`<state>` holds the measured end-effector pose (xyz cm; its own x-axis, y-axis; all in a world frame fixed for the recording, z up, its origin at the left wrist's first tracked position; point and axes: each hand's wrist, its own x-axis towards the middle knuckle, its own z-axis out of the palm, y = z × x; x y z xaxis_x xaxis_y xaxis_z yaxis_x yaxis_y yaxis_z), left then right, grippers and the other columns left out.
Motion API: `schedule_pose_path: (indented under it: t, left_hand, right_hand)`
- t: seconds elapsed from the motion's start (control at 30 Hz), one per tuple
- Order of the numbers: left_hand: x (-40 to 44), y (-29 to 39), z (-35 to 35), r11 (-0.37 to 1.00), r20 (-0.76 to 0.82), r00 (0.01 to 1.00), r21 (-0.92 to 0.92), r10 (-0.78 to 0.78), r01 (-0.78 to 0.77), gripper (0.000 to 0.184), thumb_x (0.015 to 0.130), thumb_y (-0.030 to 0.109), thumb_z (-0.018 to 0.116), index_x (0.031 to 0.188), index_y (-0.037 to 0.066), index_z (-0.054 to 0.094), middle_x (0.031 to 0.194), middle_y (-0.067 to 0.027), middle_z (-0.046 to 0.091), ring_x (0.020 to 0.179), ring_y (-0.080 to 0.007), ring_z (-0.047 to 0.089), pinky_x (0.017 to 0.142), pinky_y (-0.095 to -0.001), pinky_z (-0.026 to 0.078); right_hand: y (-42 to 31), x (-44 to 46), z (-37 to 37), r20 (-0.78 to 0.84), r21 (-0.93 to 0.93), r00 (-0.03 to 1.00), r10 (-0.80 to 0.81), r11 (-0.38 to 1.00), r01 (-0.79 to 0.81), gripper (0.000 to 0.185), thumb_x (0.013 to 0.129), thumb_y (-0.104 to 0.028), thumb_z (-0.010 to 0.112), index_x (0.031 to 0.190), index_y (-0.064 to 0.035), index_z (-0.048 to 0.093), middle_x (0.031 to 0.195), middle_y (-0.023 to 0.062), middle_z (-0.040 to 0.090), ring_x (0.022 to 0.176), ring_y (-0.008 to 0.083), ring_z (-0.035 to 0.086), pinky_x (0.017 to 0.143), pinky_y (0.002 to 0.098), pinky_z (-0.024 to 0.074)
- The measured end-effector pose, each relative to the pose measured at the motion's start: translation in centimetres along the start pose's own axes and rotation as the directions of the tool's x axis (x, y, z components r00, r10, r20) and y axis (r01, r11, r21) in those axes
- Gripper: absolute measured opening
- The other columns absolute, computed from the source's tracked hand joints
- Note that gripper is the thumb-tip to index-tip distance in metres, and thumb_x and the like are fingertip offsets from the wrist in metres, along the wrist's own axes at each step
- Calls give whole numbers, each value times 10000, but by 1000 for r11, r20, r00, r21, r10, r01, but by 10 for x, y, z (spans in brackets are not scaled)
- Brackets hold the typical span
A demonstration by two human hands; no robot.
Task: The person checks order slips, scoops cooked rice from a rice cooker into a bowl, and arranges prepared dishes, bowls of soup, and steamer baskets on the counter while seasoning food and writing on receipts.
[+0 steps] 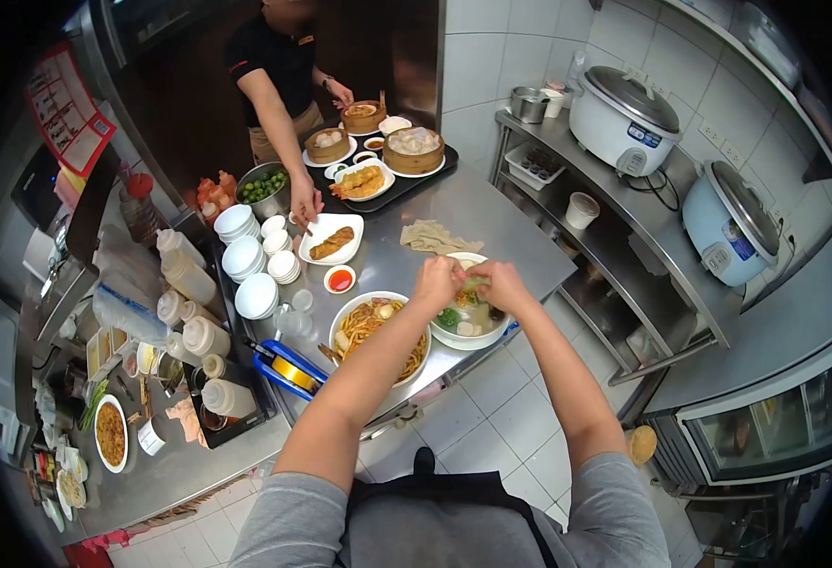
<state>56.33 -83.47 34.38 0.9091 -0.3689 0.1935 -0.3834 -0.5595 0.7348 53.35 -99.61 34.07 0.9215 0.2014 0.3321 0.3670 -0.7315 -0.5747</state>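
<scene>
Both my hands are close together over a white bowl of soup (466, 333) that shows green vegetables and pale round pieces. My left hand (440, 282) is closed above the bowl's upper left part, and what it pinches is too small to name. Beside it, my right hand (497, 287) has its fingers pressed together around something green and leafy (476, 284). A bowl of noodles (371, 327) sits under my left forearm, touching or nearly touching the soup bowl. Behind my hands lies a beige cloth (437, 238) on the steel table (520, 227).
A co-worker (279, 85) across the table touches a white plate of fried food (333, 240). A black tray (435, 186) holds steamers. White bowls (243, 257), a red sauce dish (339, 279), a blue tape dispenser (286, 367) and squeeze bottles (189, 275) stand left. Rice cookers (624, 118) are right.
</scene>
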Motion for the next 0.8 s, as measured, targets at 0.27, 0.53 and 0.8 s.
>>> schedule_pose_path:
  t: [0.27, 0.53, 0.8]
  left_hand:
    - [-117, 20, 2, 932, 440, 880, -211, -177, 293, 203, 849, 134, 522, 933, -31, 607, 747, -189, 635, 615, -296, 624, 600, -391, 502]
    - [-142, -22, 67, 953, 423, 874, 275, -240, 129, 689, 790, 46, 438, 1311, -158, 36, 788, -241, 619, 716, -360, 627, 635, -412, 506]
    - [-144, -18, 66, 890, 465, 865, 454, -188, -50, 662, 765, 37, 470, 1339, -72, 160, 816, -194, 624, 717, -327, 637, 613, -412, 516]
  right_hand:
    - [84, -120, 19, -256, -111, 915, 311, 931, -348, 244, 749, 0, 522, 941, -82, 648, 786, 180, 592, 712, 326, 585, 656, 386, 468]
    - [28, -139, 48, -88, -332, 948, 306, 888, -318, 352, 747, -1, 468, 1045, -131, 603, 818, 129, 520, 802, 304, 545, 655, 417, 457]
    - [19, -143, 47, -85, -279, 976, 199, 936, -215, 369, 715, 14, 496, 1037, -128, 607, 815, 115, 522, 769, 307, 546, 650, 402, 455]
